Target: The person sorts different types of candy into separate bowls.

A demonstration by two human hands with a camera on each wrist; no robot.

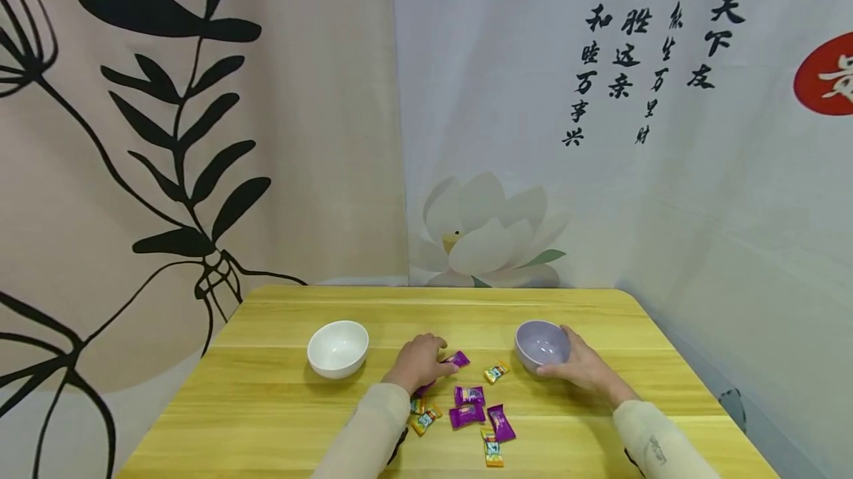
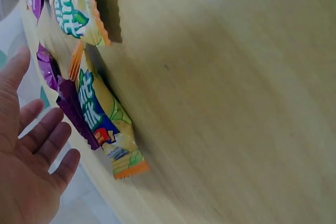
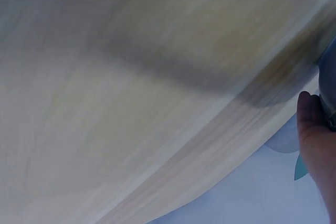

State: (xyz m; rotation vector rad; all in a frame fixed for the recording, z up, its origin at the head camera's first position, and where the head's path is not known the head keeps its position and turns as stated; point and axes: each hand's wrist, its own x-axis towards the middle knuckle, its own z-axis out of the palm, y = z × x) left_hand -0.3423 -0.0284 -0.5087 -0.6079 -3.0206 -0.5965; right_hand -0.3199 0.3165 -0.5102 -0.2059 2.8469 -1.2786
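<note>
My left hand (image 1: 420, 363) is above the wrapped candies at the middle of the table, hiding part of a purple candy (image 1: 457, 359). In the left wrist view its fingers are spread and loosely bent, holding nothing, beside a yellow candy (image 2: 100, 111) and a dark purple one (image 2: 76, 111). At the right, my right hand (image 1: 589, 372) grips a lavender bowl (image 1: 541, 346) by its side, thumb in front and fingers behind. Only part of that bowl (image 3: 328, 77) shows at the edge of the right wrist view.
A white bowl (image 1: 338, 349) stands at the left of the wooden table (image 1: 266, 405). Several purple candies (image 1: 468, 415) and yellow candies (image 1: 492, 448) lie scattered between the forearms. A printed cloth wall (image 1: 333, 131) rises behind the table.
</note>
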